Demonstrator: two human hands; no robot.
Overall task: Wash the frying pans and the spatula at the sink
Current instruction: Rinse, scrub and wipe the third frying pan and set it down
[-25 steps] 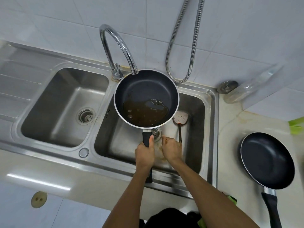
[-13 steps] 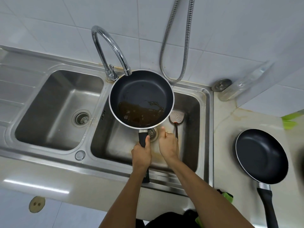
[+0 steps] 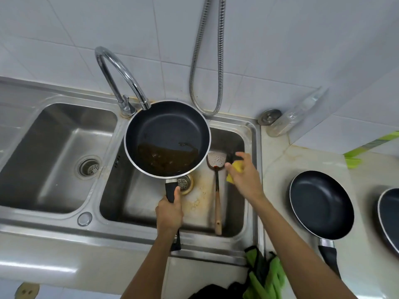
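Frying pan point(image 3: 166, 134): brown liquid inside, held over sink point(image 3: 133, 190).
Left hand point(image 3: 169, 212): grips its handle.
Right hand point(image 3: 244, 178): fingers curled round yellow sponge point(image 3: 237, 164), near spatula point(image 3: 217, 190).

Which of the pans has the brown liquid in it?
The pan the left hand holds by its handle over the right basin. The counter pan looks bare inside; the edge pan is mostly cut off.

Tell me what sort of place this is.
Most likely a home kitchen: a steel double sink with a curved tap against white wall tiles, a dirty frying pan held over it, and a second pan on the counter.
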